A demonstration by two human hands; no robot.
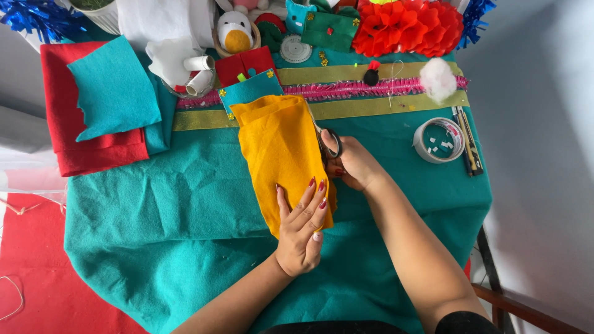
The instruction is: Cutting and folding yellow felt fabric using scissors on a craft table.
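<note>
Yellow felt (279,158) is lying in front of me on the teal cloth (185,204), running from twelve o'clock down toward six. I am pressing my left hand (301,232) flat on its lower end, fingers spread and open, nothing gripped. My right hand (354,164) is closed through the handles of the scissors (327,143), which are sitting at the felt's three o'clock edge; I cannot tell how far the blades are parted, since the felt is hiding them.

The risk I am judging: my left fingertips (317,185) are lying just beside the scissors, so a long snip could nick them. The felt looks doubled, and the layers could slip and give a ragged edge if my pressing hand is easing off. The teal piece (250,91) at twelve o'clock is touching the felt's top and could be getting caught under the blades.
</note>
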